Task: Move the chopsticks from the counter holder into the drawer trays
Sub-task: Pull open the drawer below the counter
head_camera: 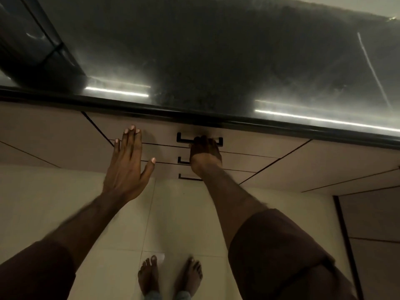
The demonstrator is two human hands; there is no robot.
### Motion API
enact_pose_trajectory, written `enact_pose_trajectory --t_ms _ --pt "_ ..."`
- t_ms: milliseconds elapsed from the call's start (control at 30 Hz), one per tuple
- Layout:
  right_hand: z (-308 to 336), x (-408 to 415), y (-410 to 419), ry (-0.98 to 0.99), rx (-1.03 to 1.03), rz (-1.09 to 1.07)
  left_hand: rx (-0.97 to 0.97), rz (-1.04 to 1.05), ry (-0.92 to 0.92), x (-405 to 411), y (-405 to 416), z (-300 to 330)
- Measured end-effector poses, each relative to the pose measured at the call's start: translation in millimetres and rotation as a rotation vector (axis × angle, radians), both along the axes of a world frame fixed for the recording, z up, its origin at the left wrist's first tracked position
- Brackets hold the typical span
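Observation:
I look straight down at a beige bank of drawers under a dark counter. My right hand [205,151] is curled around the black handle [184,138] of the top drawer [249,144], which looks closed or nearly so. My left hand [127,163] is flat and spread, fingers apart, fingertips against or just over the left part of the same drawer front, holding nothing. Two lower drawers show their black handles [184,161] beneath my right wrist. No chopsticks, holder or trays are in view.
The dark glossy stone counter [194,61] fills the upper half, with a thick black front edge [151,107]. A dark shape [32,44] sits at its far left. Beige cabinet fronts flank the drawers. Below are pale floor tiles [184,213] and my bare feet [170,276].

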State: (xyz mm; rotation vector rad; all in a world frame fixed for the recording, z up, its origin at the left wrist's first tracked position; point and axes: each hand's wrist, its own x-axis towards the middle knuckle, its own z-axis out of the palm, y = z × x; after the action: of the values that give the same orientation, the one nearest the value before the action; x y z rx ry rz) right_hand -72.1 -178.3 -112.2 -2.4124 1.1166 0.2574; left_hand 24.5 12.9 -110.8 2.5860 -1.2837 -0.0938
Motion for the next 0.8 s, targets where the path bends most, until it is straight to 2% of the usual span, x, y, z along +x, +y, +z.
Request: enact_pose_trajectory --t_ms 133,400,800 --pt "-4.9 -8.9 14.3 -0.006 -0.047 0.000 -0.006 0.021 0.020 -9.8 12.0 2.3" --pt "-4.1 -50.1 75.4 -0.036 -0.185 -0.015 -0.145 -0.012 -0.002 -33.0 68.9 12.0" --pt "1.3 -141.1 181.1 -0.024 -0.138 -0.015 -0.267 -0.109 -0.044 -92.1 139.3 17.6"
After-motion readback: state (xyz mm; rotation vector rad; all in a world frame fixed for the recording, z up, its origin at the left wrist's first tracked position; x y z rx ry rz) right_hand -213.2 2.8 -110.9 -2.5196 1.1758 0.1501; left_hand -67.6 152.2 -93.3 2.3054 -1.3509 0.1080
